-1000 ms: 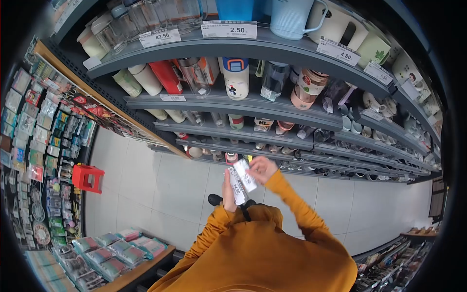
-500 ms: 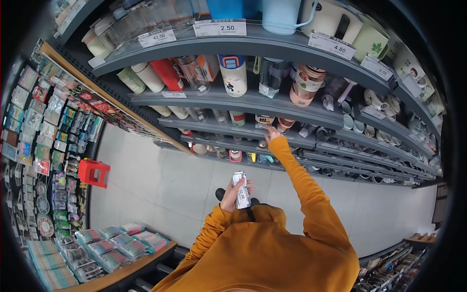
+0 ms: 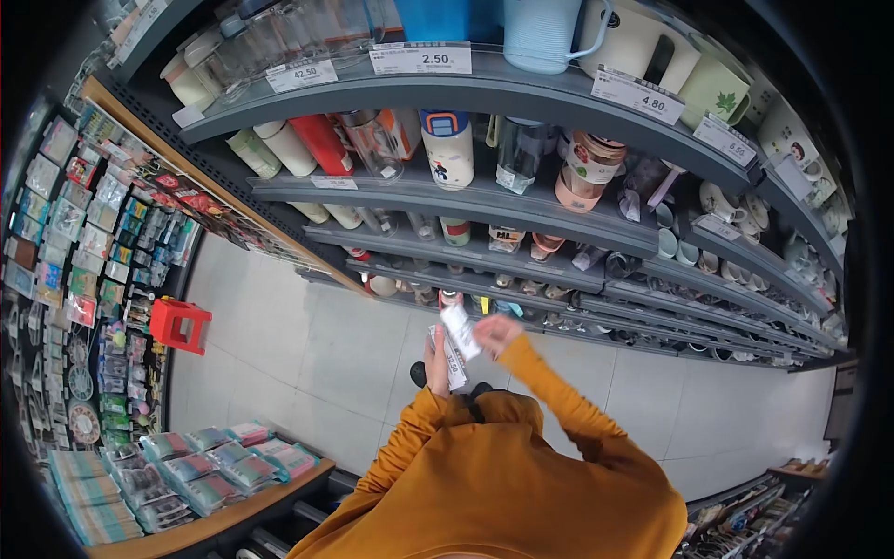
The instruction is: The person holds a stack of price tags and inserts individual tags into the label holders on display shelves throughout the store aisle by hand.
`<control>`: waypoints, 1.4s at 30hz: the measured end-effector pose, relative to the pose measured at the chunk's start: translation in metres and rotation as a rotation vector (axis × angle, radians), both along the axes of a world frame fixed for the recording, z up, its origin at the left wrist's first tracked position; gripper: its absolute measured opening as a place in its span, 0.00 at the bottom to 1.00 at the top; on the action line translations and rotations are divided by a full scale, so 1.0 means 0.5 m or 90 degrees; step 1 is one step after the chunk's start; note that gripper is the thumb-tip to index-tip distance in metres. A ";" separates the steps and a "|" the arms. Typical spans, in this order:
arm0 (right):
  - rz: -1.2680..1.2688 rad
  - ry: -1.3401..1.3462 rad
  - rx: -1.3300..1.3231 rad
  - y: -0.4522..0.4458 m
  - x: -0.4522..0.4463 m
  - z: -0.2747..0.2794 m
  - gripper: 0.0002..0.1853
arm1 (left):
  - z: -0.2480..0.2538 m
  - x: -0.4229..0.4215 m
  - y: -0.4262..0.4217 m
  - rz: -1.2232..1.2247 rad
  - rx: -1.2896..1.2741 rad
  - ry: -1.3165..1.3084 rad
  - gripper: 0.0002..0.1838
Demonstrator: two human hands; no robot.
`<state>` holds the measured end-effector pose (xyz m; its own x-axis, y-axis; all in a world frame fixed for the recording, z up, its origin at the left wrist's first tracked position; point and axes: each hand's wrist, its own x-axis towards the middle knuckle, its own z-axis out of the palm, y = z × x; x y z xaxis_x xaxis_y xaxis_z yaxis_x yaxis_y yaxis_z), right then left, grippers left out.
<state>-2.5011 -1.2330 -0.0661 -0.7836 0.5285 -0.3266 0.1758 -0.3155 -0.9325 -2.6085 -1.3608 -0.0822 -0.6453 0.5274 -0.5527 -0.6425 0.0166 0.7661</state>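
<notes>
My left hand [image 3: 436, 365] is closed around a stack of white price tags [image 3: 454, 366], the top one printed with a price. Just to the right, my right hand [image 3: 498, 334] pinches a single white price tag [image 3: 459, 331], blurred by motion, over the upper part of the stack. Beyond both hands stand the grey shelves [image 3: 577, 224] with cups and bottles. A white patterned bottle [image 3: 448, 154] with a blue and orange lid and a pink-based bottle [image 3: 585, 177] are on the second shelf.
Price tags such as the 2.50 label [image 3: 421, 59] line the top shelf edge. A red stool [image 3: 181, 325] stands on the tiled floor [image 3: 307, 345] at the left. Packaged goods [image 3: 200, 470] lie on a low display at the lower left. Hanging packs cover the left rack.
My right hand was at the shelf edge half a second ago. It has come back down to my left hand and now holds a tag there.
</notes>
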 end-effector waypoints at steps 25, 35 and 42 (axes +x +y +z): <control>-0.110 -0.138 0.653 0.249 -0.210 -0.179 0.08 | 0.008 -0.008 -0.055 -0.023 0.108 -0.133 0.12; -0.041 -0.035 -0.053 -0.082 0.044 -0.108 0.10 | -0.027 -0.013 -0.004 -0.137 0.125 -0.160 0.16; -0.001 -0.093 -0.046 -0.001 0.117 -0.100 0.13 | 0.002 0.035 0.029 -0.189 0.137 -0.214 0.14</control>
